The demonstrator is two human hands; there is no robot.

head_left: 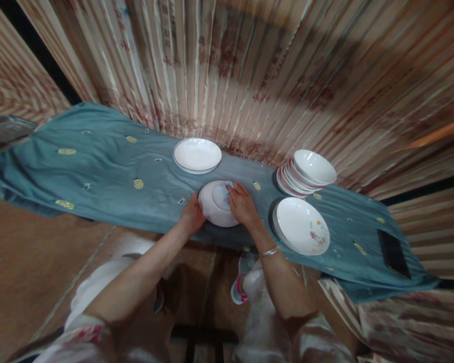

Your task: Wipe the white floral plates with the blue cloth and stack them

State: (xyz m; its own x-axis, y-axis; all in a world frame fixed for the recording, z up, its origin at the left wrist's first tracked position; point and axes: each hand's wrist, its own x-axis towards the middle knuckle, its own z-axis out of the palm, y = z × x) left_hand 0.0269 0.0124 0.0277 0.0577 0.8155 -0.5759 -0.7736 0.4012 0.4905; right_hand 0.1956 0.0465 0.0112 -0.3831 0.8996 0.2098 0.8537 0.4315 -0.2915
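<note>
Teal-draped desk spans mid-frame, striped curtain above; left fingers grip base-up bowl, right fingers hold pale-blue cloth against it.

Curtains, pale, reddish-printed: are hanging in folds behind. Worktop: is wearing a teal, pineapple-patterned cloth. Floor, brown, pale-jointed: is extending beneath. Dark pole, upper left: is slanting down toward the worktop's far edge.

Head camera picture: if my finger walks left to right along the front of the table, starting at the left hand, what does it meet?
Left hand → white bowl → right hand → flowery plate stack → dark phone-shaped thing.
</note>
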